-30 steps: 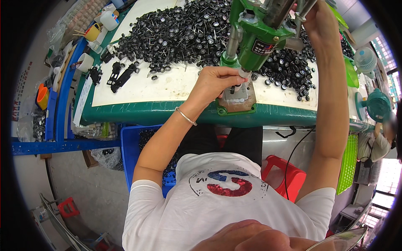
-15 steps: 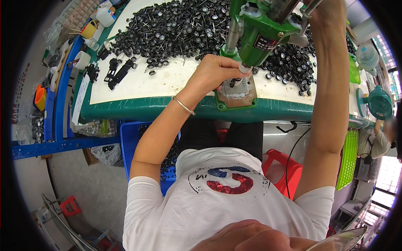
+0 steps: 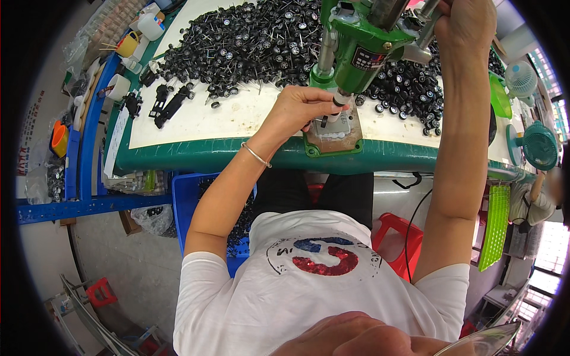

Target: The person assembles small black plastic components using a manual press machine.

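My left hand (image 3: 301,108) is closed in a pinch on a small black wheel part (image 3: 324,121), mostly hidden by the fingers. It sits right under the pale tip of the ram on a green hand press (image 3: 359,56). Below the fingertips lies the press's base plate (image 3: 336,141), a worn brownish plate with a light block on it. My right hand (image 3: 468,26), raised at the upper right, is wrapped round the metal press lever (image 3: 428,31).
A big heap of black wheels with metal axles (image 3: 255,44) covers the table behind the press; loose wheels (image 3: 409,98) lie right of it. Black toy chassis parts (image 3: 172,105) rest at left. A blue bin (image 3: 185,204) stands below the table edge, and a green fan (image 3: 537,144) at right.
My right hand has come slightly down and nearer with the lever, whose hub has turned. My left hand has shifted a little to the left, still pinching at the ram tip.
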Demonstrator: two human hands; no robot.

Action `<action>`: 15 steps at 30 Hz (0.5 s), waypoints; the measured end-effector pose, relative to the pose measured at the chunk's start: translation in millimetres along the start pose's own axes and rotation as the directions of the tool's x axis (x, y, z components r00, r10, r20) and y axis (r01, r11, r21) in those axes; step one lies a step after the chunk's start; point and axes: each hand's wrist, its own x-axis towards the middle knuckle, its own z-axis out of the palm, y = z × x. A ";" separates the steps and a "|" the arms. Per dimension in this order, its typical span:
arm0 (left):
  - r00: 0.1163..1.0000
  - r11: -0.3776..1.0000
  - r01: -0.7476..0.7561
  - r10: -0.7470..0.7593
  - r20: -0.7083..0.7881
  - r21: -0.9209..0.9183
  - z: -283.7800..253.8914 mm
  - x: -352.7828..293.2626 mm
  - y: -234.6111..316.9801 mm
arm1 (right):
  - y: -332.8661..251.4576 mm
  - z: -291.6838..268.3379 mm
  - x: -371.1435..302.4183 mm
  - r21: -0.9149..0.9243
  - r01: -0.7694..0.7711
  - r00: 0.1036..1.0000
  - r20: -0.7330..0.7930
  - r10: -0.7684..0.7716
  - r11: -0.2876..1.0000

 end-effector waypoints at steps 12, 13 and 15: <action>1.000 0.997 -0.027 0.027 0.006 -0.067 2.1 6.3 -3.7 | 1.1 -2.5 -2.0 0.045 0.011 0.998 0.057 -0.014 0.999; 1.000 0.998 -0.027 0.028 0.008 -0.064 1.8 6.2 -3.7 | 1.1 -5.1 -4.5 0.057 0.067 0.995 0.074 -0.071 0.996; 1.000 0.997 -0.022 0.023 0.012 -0.073 2.0 6.1 -3.9 | 1.3 -12.4 -9.9 0.085 0.177 0.977 0.107 -0.186 0.980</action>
